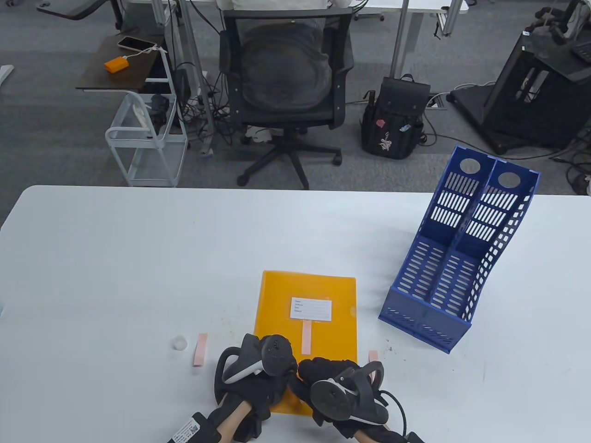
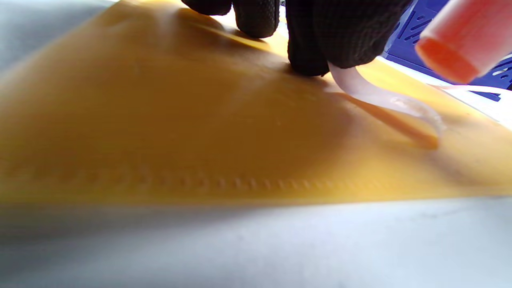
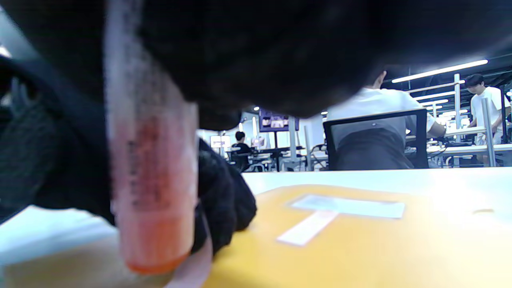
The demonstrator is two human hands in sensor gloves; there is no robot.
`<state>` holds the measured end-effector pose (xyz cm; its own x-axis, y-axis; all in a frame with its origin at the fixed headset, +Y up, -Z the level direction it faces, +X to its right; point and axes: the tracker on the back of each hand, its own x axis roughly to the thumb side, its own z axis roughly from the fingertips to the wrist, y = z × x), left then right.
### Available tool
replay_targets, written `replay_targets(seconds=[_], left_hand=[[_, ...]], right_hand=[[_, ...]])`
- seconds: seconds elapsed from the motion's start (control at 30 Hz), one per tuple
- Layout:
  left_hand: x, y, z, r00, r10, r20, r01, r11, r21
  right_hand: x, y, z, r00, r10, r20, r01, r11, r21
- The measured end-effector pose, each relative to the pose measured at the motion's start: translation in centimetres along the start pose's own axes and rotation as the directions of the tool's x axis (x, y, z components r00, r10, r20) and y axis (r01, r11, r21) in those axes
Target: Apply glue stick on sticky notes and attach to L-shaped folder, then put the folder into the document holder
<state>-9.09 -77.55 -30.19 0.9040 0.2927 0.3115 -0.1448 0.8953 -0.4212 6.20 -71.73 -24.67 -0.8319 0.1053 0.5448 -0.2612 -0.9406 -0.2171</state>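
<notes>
The yellow L-shaped folder (image 1: 323, 286) lies flat near the table's front edge, with a white label (image 1: 311, 308) and one pink sticky note (image 1: 306, 337) stuck below it. Both gloved hands are over its near edge. My left hand (image 1: 272, 369) presses one end of a curling pink sticky note (image 2: 380, 96) onto the folder (image 2: 180, 120) with its fingertips (image 2: 306, 60). My right hand (image 1: 325, 371) grips the uncapped pink glue stick (image 3: 154, 180), tip down at that note (image 3: 194, 266). The glue stick (image 2: 460, 40) hangs just right of the left fingers.
The blue document holder (image 1: 457, 258) stands at the right, leaning back, its slots facing me. A white glue cap (image 1: 179, 343) and a loose pink note (image 1: 200, 350) lie left of the folder; another pink note (image 1: 373, 356) lies at its right. A person sits in an office chair (image 1: 286, 83) beyond the table.
</notes>
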Motion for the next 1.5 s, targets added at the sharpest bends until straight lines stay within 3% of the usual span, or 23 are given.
replay_targets(seconds=[0.33, 0.97, 1.17, 1.5], left_hand=[[-0.1, 0.0, 0.0, 1.000, 0.009, -0.004, -0.009, 1.000, -0.002], [0.0, -0.1, 0.0, 1.000, -0.003, -0.021, 0.003, 1.000, 0.003], [0.0, -0.1, 0.0, 1.000, -0.003, -0.020, 0.003, 1.000, 0.003], [0.0, -0.2, 0.1, 1.000, -0.004, -0.028, 0.004, 1.000, 0.001]], right_hand=[[0.7, 1.3, -0.4, 0.997, 0.071, 0.020, -0.072, 0.995, 0.064], [0.4, 0.7, -0.3, 0.997, 0.077, 0.006, -0.076, 0.981, 0.177], [-0.3, 0.0, 0.0, 0.999, 0.034, -0.029, -0.032, 0.998, 0.060], [0.4, 1.7, -0.7, 0.997, 0.072, -0.003, -0.071, 0.993, 0.096]])
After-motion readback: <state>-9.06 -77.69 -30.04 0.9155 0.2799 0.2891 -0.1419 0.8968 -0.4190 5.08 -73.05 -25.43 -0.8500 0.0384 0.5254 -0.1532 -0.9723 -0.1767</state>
